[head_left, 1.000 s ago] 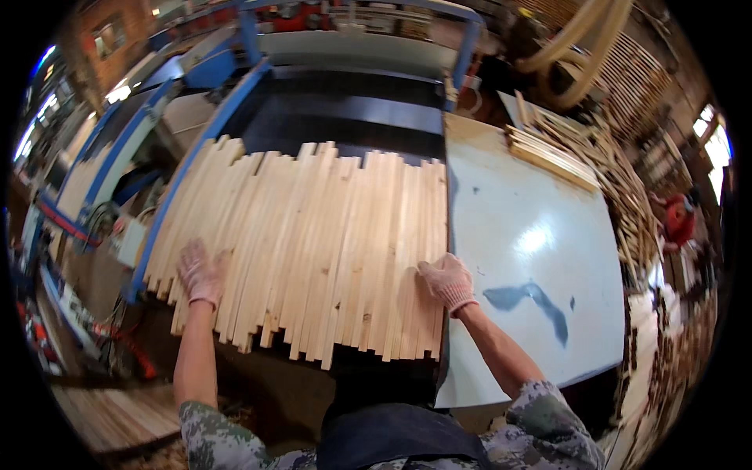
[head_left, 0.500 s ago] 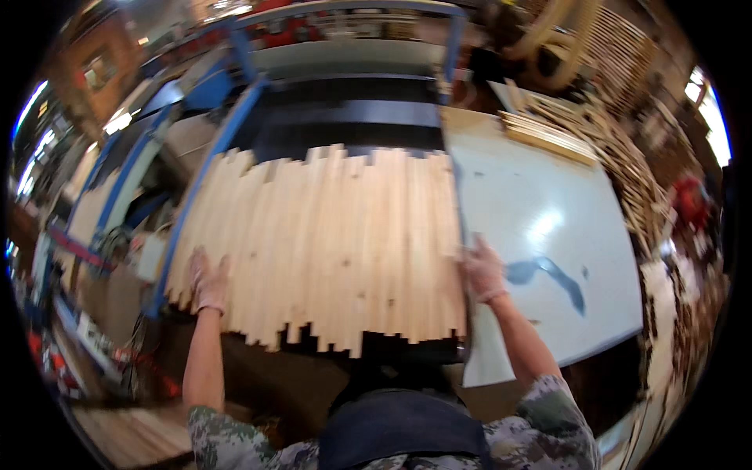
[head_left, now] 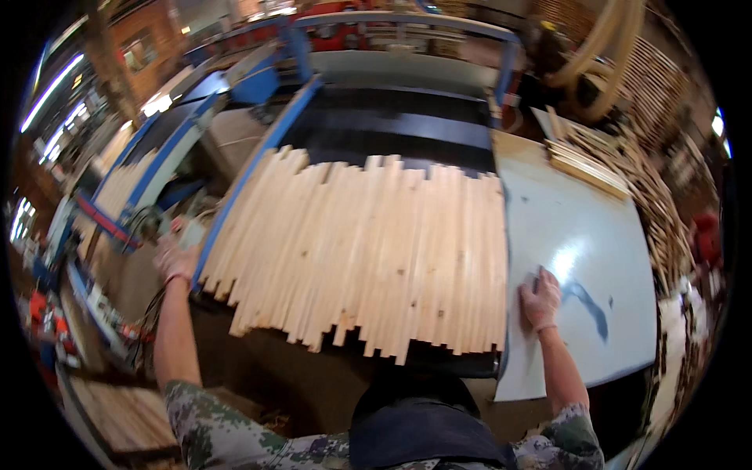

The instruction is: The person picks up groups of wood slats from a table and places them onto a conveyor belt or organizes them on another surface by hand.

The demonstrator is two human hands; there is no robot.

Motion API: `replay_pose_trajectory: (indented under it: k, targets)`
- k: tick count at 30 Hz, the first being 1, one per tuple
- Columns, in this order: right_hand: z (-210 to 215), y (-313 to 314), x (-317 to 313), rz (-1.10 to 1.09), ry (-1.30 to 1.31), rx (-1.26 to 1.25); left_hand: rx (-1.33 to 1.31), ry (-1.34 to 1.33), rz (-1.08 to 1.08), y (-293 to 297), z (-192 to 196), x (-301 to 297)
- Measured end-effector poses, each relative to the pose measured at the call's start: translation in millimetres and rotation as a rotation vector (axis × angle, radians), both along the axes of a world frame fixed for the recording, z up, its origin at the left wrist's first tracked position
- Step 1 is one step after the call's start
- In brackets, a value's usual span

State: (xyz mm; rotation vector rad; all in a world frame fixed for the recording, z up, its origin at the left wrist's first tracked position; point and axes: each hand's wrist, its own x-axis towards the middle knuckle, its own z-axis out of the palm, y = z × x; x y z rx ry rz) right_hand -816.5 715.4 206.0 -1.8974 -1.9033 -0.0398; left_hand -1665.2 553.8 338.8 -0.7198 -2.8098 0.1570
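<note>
The left hand [head_left: 174,261], gloved, rests at the left edge of the wooden slats [head_left: 368,251], gripping nothing clearly; the right hand [head_left: 540,298] lies flat and open on the pale table [head_left: 595,235] just beside their right edge. The slats lie side by side on the black conveyor belt [head_left: 407,129], long axes running away from the person, near ends uneven. A blue frame rail [head_left: 251,176] borders their left side, and a stack of strips [head_left: 587,160] sits on the table's far corner.

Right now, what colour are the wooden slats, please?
Pale, light yellowish wood slats, in the head view.
</note>
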Motion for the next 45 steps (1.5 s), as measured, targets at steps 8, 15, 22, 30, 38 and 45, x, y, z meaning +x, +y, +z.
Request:
replay_pose_trajectory:
  k: [8,15,22,30,38,45]
  targets:
    - [18,16,-19,-0.054,-0.063,-0.054,0.029,-0.13,0.029,19,24,40]
    - [28,15,-46,-0.027,-0.013,-0.098,0.76,-0.036,-0.499,-14,-38,-4]
    - [27,10,-30,-0.062,-0.004,-0.065,0.785,-1.931,-0.743,-43,-14,262]
    - [28,4,-39,0.037,0.058,-0.037,-0.776,-1.839,-0.575,-108,-190,392]
    - [30,-76,-39,0.137,0.12,-0.072,-0.564,-1.527,0.013,-186,-403,444]
    - [15,-178,-13,0.179,0.154,-0.052,-0.707,-1.359,-0.352,-189,-408,477]
